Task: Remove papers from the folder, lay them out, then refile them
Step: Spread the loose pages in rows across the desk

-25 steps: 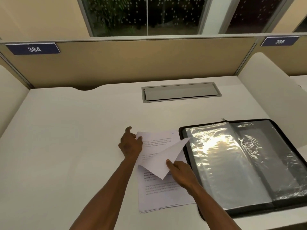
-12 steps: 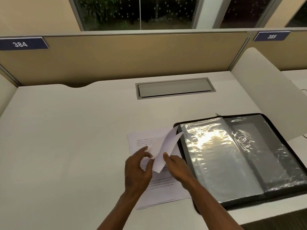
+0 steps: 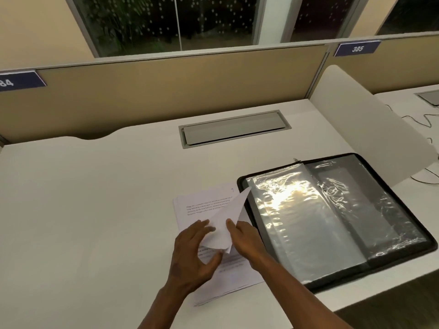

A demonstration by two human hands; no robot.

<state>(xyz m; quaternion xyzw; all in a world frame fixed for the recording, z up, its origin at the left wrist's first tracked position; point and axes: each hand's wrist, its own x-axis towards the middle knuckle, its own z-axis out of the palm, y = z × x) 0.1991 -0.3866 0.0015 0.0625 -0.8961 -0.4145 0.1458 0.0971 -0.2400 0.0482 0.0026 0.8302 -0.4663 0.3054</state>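
A black zip folder [image 3: 401, 251] lies open on the right of the white desk [image 3: 95, 210], its clear plastic sleeves [image 3: 304, 224] shining under the light. Just left of it lies a stack of printed papers [image 3: 202, 207]. The top sheet [image 3: 228, 219] is lifted and curled up off the stack. My left hand [image 3: 192, 255] pinches its lower edge between thumb and fingers. My right hand [image 3: 244, 236] holds the same sheet from the right side.
A grey cable hatch [image 3: 235, 128] is set into the desk at the back. A tan partition [image 3: 166, 89] closes the far side, a white curved divider [image 3: 363, 124] the right. Cables [image 3: 425, 119] lie on the neighbouring desk.
My left hand left the stack's upper left corner, came down and took hold of the lifted sheet beside my right hand. The view has swung a little to the left.
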